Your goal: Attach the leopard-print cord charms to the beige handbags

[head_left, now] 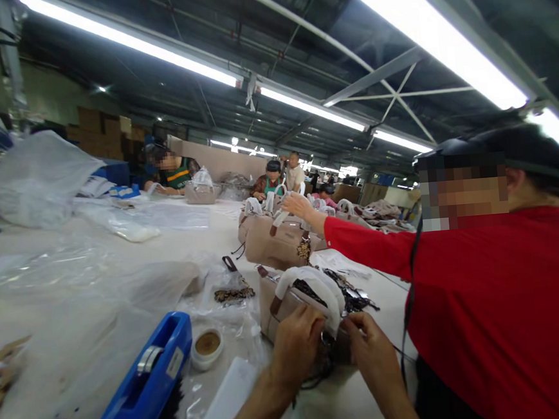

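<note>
A beige handbag [267,304] stands on the table right in front of me, its handle [337,295] wrapped in white padding. My left hand [297,340] is closed at the near side of the bag, its fingers bent over a small part that they hide. Close beside it, my right hand [374,350] pinches at the bag's right end; what lies between its fingertips is too small to tell. Below and between the hands hangs a dark strap or cord [326,361]. Behind this bag are more beige handbags [272,242], one with a leopard-patterned tag [304,247].
A co-worker in red [499,295] stands at my right, an arm stretched over the bags. To my left lie a blue tape dispenser [133,382], a small round tub [207,347], clear plastic bags [87,295] and a patterned strap [234,295]. Black straps [351,291] lie behind the bag.
</note>
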`<state>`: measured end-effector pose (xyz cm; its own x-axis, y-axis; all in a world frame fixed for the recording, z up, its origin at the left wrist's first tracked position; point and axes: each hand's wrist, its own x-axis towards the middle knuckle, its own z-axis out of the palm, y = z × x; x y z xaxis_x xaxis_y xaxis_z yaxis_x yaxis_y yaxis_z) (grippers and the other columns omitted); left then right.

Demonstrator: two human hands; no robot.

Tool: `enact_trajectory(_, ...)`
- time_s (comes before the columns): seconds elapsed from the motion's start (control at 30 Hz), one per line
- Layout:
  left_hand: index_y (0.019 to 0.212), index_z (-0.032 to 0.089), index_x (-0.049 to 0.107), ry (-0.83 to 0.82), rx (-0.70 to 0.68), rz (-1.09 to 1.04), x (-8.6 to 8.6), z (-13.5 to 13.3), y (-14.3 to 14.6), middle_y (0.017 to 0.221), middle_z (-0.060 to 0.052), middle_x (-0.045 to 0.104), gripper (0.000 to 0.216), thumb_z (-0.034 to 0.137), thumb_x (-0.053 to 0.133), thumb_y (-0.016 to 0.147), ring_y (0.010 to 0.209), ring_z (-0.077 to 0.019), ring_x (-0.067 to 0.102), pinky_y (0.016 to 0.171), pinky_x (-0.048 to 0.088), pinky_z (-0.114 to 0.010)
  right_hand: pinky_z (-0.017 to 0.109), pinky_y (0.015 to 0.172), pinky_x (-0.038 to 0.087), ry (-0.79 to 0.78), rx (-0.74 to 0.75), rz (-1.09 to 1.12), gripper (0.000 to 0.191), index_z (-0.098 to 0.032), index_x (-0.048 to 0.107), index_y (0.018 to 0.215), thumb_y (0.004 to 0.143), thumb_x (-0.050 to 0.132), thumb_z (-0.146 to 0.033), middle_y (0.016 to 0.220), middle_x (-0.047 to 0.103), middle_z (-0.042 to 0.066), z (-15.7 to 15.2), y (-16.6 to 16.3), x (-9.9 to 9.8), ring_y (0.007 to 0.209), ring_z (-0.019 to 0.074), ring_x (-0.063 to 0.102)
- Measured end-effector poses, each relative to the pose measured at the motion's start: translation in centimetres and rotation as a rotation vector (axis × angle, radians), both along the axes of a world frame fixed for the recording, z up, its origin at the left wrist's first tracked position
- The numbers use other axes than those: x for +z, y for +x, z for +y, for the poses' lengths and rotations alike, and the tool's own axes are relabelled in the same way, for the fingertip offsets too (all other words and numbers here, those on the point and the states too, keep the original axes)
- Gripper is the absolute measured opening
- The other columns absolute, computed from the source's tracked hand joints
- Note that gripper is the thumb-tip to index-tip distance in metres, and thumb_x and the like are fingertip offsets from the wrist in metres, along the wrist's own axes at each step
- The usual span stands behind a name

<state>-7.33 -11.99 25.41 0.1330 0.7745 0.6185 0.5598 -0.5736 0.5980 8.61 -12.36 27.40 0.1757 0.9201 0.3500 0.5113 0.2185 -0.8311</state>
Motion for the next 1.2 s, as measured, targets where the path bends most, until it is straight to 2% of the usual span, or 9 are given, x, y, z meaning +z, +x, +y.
enact_trajectory(0.1,0.089,0.021,0.063,0.076,-0.034,-0.011,-1.7,-2.0,1.4,0.087,-0.008,0.066,0.025,0.020,0.038,0.096,0.079,-0.0184,0.063,0.074,0.050,-0.028,0.025,0.041,0.035,-0.081,0.067,0.206,0.032,-0.022,0.058,0.074,0.077,0.060,-0.054,0.044,0.047,-0.006,-0.4,0.2,-0.1,0.040,0.0149,0.045)
enact_trajectory(0.23,0.098,0.021,0.059,0.087,-0.128,0.070,-2.9,-2.1,4.2,0.094,-0.006,0.068,0.018,0.015,0.044,0.093,0.079,-0.0167,0.064,0.072,0.051,-0.024,0.023,0.042,0.034,-0.089,0.148,0.348,0.039,-0.019,0.059,0.074,0.071,0.067,-0.057,0.045,0.048,-0.006,-1.2,0.5,-0.4,0.042,0.0116,0.043)
enact_trajectory(0.33,0.091,0.021,0.060,0.078,-0.111,0.146,-2.7,-1.3,5.0,0.090,-0.003,0.068,0.010,0.019,0.050,0.092,0.073,-0.0149,0.063,0.066,0.049,-0.022,0.021,0.038,0.031,-0.139,0.134,0.365,0.044,-0.018,0.060,0.078,0.068,0.069,-0.060,0.043,0.047,-0.006,-1.6,1.3,-0.5,0.039,0.0104,0.040)
enact_trajectory(0.43,0.088,0.021,0.062,0.074,-0.142,0.156,-1.9,-1.4,4.7,0.090,-0.002,0.067,0.011,0.021,0.052,0.092,0.074,-0.0145,0.063,0.068,0.048,-0.022,0.023,0.036,0.031,-0.164,0.076,0.260,0.045,-0.019,0.062,0.080,0.068,0.066,-0.062,0.048,0.055,-0.003,-1.6,2.5,-0.4,0.037,0.0119,0.043)
enact_trajectory(0.57,0.083,0.018,0.063,0.009,-0.251,-0.067,-0.6,-2.5,4.2,0.085,-0.003,0.065,0.015,0.014,0.051,0.089,0.077,-0.0134,0.060,0.072,0.045,-0.021,0.027,0.041,0.040,-0.076,-0.071,0.144,0.042,-0.022,0.064,0.079,0.065,0.067,-0.061,0.060,0.064,0.000,-1.6,3.6,0.1,0.041,0.0138,0.049)
enact_trajectory(0.7,0.078,0.016,0.065,-0.198,-0.416,-0.375,1.0,-3.5,4.4,0.072,0.000,0.061,0.011,0.017,0.057,0.084,0.063,-0.0102,0.055,0.060,0.042,-0.019,0.025,0.042,0.039,-0.018,0.045,0.555,0.037,-0.022,0.063,0.083,0.067,0.071,-0.055,0.057,0.060,-0.003,-1.4,3.1,0.2,0.045,0.0141,0.051)
enact_trajectory(0.83,0.078,0.014,0.066,-0.385,-0.530,-0.607,2.1,-4.1,4.9,0.066,0.002,0.058,0.010,0.020,0.058,0.081,0.052,-0.0086,0.051,0.049,0.040,-0.018,0.022,0.044,0.041,-0.048,0.200,1.020,0.036,-0.019,0.062,0.072,0.054,0.086,-0.040,0.061,0.062,-0.002,-1.1,2.5,0.3,0.049,0.0109,0.052)
enact_trajectory(0.93,0.076,0.014,0.068,-0.378,-0.511,-0.597,2.1,-4.1,5.0,0.063,0.002,0.059,0.012,0.020,0.058,0.081,0.052,-0.0085,0.051,0.051,0.039,-0.018,0.018,0.044,0.042,-0.080,0.182,1.133,0.037,-0.018,0.063,0.069,0.051,0.090,-0.034,0.059,0.060,-0.004,-1.1,2.6,0.2,0.049,0.0085,0.052)
enact_trajectory(1.2,0.087,0.022,0.074,-0.192,-0.274,-0.214,0.5,-3.9,5.0,0.084,0.000,0.075,0.016,0.019,0.059,0.084,0.073,-0.0136,0.066,0.068,0.043,-0.022,0.021,0.053,0.049,-0.092,0.150,1.030,0.035,-0.018,0.069,0.074,0.052,0.090,-0.035,0.063,0.066,-0.001,-2.3,3.2,-1.5,0.055,0.0101,0.057)
